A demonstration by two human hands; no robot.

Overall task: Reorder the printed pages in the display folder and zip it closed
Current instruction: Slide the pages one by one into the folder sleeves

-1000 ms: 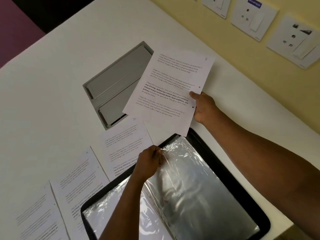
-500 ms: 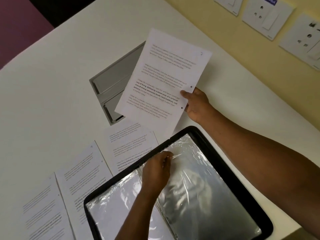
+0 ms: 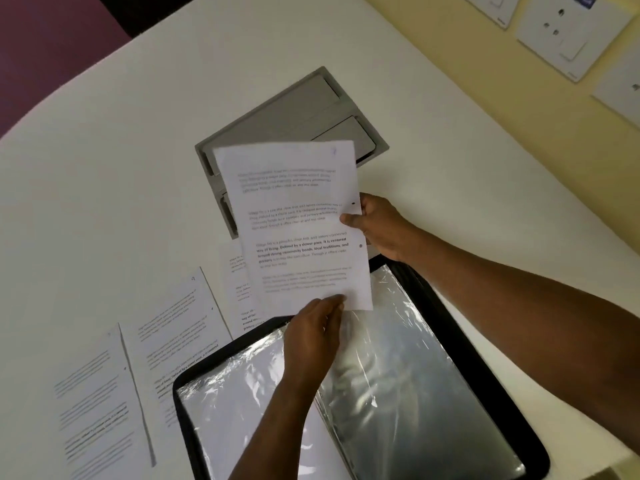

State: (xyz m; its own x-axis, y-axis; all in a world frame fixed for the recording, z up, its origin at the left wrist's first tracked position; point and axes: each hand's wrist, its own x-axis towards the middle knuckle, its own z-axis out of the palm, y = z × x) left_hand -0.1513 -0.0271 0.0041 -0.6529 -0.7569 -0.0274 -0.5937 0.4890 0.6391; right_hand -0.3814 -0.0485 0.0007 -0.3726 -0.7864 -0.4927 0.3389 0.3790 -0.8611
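Sliding one printed page [image 3: 298,223] into a clear sleeve [image 3: 398,368] of the open display folder [image 3: 485,358], by the look of it; reordering far from finished, zip not yet touched. Right hand [image 3: 384,226] just beyond the folder's far rim, thumb and fingers pinched on the page's punched edge, page held up off the white surface [image 3: 104,168] and hanging over the folder's far edge. Left hand [image 3: 311,336] over the folder's middle, fingers curled at the page's lower corner; hard to tell whether that grip takes only the paper, only the sleeve's mouth, or both. Best done by parting the sleeve's mouth wide with the left fingertips, then leading in one lower corner of the page before the other. Better to keep the page near flat and in line with the sleeve, since thin film probably clings and crumples under a skewed push. Punched edge likely best kept toward the folder's spine; spine side not certain from here. Worth checking the handwritten number at the page's top corner, blurred here, against the intended order. Three more loose pages [image 3: 173,327] beside the folder's left rim, one partly tucked under it. Grey recessed cable box [image 3: 294,109] beyond the folder, half hidden behind the page.
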